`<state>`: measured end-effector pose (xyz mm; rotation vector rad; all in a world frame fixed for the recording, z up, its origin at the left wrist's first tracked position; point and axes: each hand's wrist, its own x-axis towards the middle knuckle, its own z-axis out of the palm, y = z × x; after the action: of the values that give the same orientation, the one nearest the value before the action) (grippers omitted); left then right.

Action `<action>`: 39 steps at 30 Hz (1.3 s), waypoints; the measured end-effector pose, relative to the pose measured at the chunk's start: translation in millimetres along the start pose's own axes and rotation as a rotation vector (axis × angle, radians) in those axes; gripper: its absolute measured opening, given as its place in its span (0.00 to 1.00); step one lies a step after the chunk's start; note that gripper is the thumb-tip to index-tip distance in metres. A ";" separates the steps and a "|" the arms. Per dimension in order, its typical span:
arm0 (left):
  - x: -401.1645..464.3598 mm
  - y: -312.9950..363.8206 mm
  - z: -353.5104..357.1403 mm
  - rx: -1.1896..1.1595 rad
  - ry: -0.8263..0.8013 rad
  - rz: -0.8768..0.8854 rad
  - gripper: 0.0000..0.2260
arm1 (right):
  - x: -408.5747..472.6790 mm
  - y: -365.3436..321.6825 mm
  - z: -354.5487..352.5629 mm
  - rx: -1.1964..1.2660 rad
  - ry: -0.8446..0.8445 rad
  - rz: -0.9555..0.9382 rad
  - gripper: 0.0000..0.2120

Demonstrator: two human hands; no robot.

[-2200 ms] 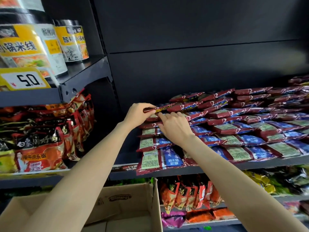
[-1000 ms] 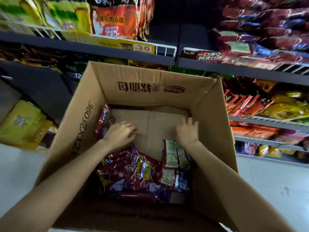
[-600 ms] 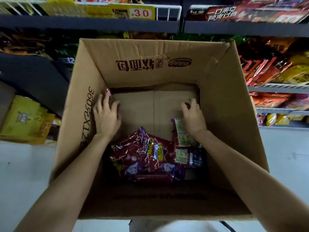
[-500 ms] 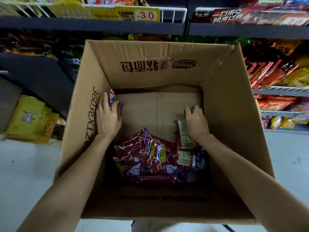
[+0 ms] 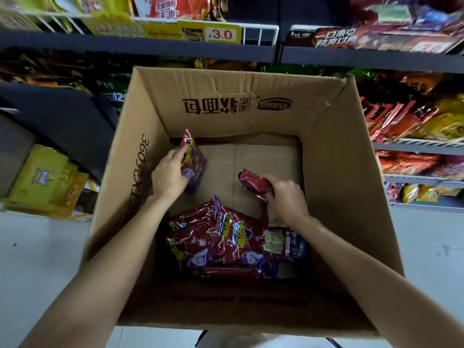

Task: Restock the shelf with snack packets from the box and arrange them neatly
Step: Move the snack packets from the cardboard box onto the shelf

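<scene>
Reaching down into the big brown box (image 5: pixel 334 156), I have both of my arms inside it. My left hand (image 5: pixel 169 174) holds a dark red packet (image 5: pixel 193 159) near the left wall of the box. My fingers are curled round its edge, and the packet stands up on its end, tilted a little. It has yellow letters on the front and some purple at the bottom.

My right hand (image 5: pixel 286 197) grips another red packet (image 5: pixel 254 183) near the middle of the box. My fingers are wrapped round one end of it, and the other end sticks out to the left. I can only see its back side, so I cannot read it.

Between my arms, on the floor of the box, lies a pile of packets (image 5: pixel 221 242). They are red and purple like the ones I hold, and they lie on top of each other in a messy heap. Some at the right side of the heap show their backs, with pale labels. The far part of the box floor is bare cardboard.

Behind the box is the shelf (image 5: pixel 155 47). A yellow price tag (image 5: pixel 222 34) on its front edge says 3.0. More red packets lie on the shelf at the top right. Yellow bags (image 5: pixel 42 179) sit low on the left, beside the white floor (image 5: pixel 37 259).
</scene>
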<state>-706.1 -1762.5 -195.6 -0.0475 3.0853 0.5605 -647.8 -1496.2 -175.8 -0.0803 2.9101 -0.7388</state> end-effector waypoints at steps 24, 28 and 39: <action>8.6 156.5 -135.3 -0.925 0.035 0.059 0.35 | 18.2 -19.3 -129.7 -0.206 0.706 -0.827 0.15; 17.2 174.6 -142.1 -0.952 0.076 0.056 0.41 | 33.6 -18.1 -149.8 -0.187 0.717 -0.853 0.18; 49.8 224.1 -166.7 -0.982 0.190 0.083 0.38 | 59.4 -3.2 -234.5 0.005 0.560 -0.145 0.38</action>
<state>-762.8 -1612.9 38.7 0.0282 2.6201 2.0796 -740.9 -1393.7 22.6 -0.0973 3.4608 -0.9175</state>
